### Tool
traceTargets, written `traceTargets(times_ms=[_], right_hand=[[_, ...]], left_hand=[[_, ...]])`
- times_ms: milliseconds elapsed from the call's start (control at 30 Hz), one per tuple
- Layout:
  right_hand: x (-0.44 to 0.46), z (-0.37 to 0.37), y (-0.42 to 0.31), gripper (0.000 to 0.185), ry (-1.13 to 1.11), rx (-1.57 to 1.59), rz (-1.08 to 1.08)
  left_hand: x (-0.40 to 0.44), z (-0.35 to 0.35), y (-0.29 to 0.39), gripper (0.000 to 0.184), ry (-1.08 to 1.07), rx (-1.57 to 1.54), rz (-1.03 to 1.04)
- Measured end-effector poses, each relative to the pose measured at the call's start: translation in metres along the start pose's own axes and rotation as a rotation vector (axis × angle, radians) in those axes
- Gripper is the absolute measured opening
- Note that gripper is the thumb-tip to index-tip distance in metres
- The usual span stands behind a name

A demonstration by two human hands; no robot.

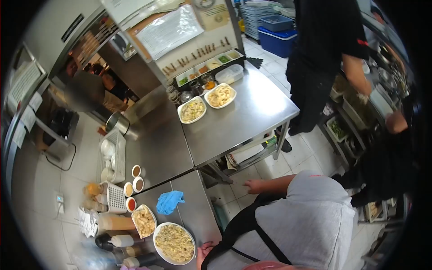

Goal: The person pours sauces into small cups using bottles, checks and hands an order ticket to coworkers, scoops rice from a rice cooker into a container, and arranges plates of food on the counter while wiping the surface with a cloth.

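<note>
My left hand (204, 253) is at the steel counter's edge, close beside a large white bowl (192, 231) of fried rice with egg. Its fingers look apart and hold nothing; part of the hand is cut off by my apron. My right hand (254, 186) hangs over the floor gap beside the counter, bare and loosely open. Next to the bowl stands a smaller white dish of pale fried pieces (144, 220). A crumpled blue cloth or glove (170, 202) lies above them on the counter.
Small sauce cups (138, 184), a white basket (118, 198) and several squeeze bottles (121, 240) line the wall side. Two filled white dishes (192, 110) stand on the far steel table (243, 121). A co-worker in black (324, 54) stands at the right; another is partly visible.
</note>
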State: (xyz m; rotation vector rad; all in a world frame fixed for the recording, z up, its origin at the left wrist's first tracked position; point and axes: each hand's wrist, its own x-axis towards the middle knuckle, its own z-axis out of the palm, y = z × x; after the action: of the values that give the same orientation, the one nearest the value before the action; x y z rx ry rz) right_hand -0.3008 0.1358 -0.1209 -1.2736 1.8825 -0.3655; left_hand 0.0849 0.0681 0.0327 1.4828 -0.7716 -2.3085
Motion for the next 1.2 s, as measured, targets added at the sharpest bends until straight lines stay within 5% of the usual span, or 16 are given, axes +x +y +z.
traceTargets(times_ms=[67,100,167,233,267,333,400,633,733,1200], right_hand=[[-0.001,0.025,0.068,0.044,-0.373,-0.193,0.212],[-0.004,0.046,0.118,0.017,-0.398,-0.423,0.105],[-0.083,0.001,0.111,0.022,-0.250,-0.208,0.303],[-0.071,0.003,0.129,0.026,-0.245,-0.101,0.673],[-0.066,0.000,0.130,0.028,-0.262,-0.136,0.692],[-0.046,0.000,0.148,0.038,-0.220,-0.227,0.499],[-0.041,0.002,0.162,0.042,-0.018,-0.191,0.349],[-0.043,-0.016,0.145,0.046,-0.111,-0.114,0.214],[-0.055,-0.027,0.153,0.046,-0.188,-0.192,0.179],[-0.141,-0.099,0.287,0.042,-0.055,-0.161,0.434]], left_hand=[[-0.001,0.003,0.001,0.051,-0.023,-0.012,-0.021],[-0.001,0.006,0.001,0.050,-0.031,-0.029,-0.022],[-0.001,0.013,0.000,0.049,-0.042,-0.066,0.006],[0.004,0.014,-0.001,0.045,-0.077,-0.050,0.057],[0.006,0.012,-0.001,0.041,-0.102,-0.018,0.083],[0.019,0.012,0.003,0.037,-0.135,0.230,0.157],[0.023,0.040,0.002,0.031,0.079,0.298,0.212],[0.075,0.072,-0.032,0.026,0.664,0.641,1.014],[0.068,0.092,-0.036,0.035,0.959,1.055,1.131],[0.079,0.118,-0.031,0.041,1.395,1.198,0.875]])
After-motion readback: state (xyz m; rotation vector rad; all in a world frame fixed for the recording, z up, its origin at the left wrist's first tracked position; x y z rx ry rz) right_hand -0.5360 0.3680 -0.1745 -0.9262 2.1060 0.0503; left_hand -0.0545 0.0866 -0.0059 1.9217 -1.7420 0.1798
